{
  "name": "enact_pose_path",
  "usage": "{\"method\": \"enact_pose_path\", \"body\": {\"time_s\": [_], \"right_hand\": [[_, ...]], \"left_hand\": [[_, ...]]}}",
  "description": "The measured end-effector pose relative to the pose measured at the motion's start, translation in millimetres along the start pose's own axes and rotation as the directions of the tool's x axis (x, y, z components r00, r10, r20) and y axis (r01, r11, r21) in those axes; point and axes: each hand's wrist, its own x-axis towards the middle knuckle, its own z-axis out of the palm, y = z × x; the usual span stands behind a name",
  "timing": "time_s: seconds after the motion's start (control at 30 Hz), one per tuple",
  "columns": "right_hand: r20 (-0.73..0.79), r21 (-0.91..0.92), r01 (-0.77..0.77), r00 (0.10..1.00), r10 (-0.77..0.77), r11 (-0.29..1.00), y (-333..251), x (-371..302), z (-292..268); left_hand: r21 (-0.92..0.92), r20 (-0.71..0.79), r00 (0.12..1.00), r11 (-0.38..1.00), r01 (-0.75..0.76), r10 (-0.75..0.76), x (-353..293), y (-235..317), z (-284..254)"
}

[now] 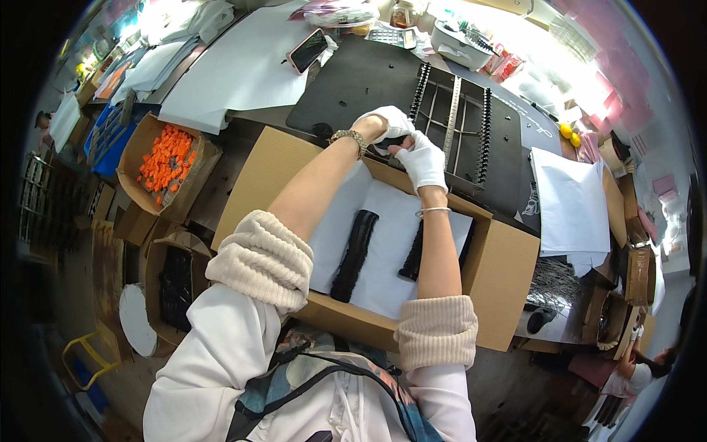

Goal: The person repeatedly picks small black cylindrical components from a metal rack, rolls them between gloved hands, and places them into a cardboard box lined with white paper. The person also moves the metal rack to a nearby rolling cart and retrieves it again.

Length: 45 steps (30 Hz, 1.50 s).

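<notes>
My left hand (381, 124) and my right hand (425, 162), both in white gloves with bare fingertips, meet above the far edge of an open cardboard box (508, 283). Between them is a small dark piece (396, 142), mostly covered by the gloves; its kind cannot be made out. My fingers are closed around it from both sides. Inside the box, white paper (379, 254) lines the bottom. A long black fuzzy bundle (355, 254) lies on the paper, and another black bundle (411, 258) is partly hidden by my right forearm.
Beyond the box, a black board (353, 77) carries a metal frame (451, 125) with toothed black strips. A phone (308, 51) leans at the back. Orange pieces (168, 158) fill a carton at left. White sheets (571, 199) lie at right. Another person (630, 376) is at far right.
</notes>
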Motion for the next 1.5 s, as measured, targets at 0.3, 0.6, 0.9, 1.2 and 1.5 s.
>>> {"method": "enact_pose_path", "body": {"time_s": [0.3, 0.6, 0.9, 1.2, 1.5], "right_hand": [[0.241, -0.115, 0.013, 0.970, 0.016, 0.993, -2, 7, -15], [-0.029, -0.381, 0.451, 0.867, -0.497, 0.807, -67, -3, 51], [0.029, -0.322, 0.621, 0.761, -0.648, 0.715, -94, 21, 126], [0.985, 0.160, 0.141, 0.037, -0.167, 0.977, -200, -99, 103], [0.720, 0.251, 0.846, 0.161, -0.675, 0.470, -287, -233, 193]], "left_hand": [[-0.872, 0.044, 0.986, 0.476, 0.115, -0.159, -81, 21, 17], [-0.665, 0.004, 0.954, -0.713, -0.220, -0.298, -166, 2, 117], [-0.763, -0.047, 0.868, -0.543, -0.350, -0.494, -302, -52, 109], [-0.801, -0.191, 0.920, -0.487, -0.348, -0.343, -422, -93, 102], [-0.761, -0.159, 0.468, -0.194, -0.619, -0.869, -524, -103, 140]]}}
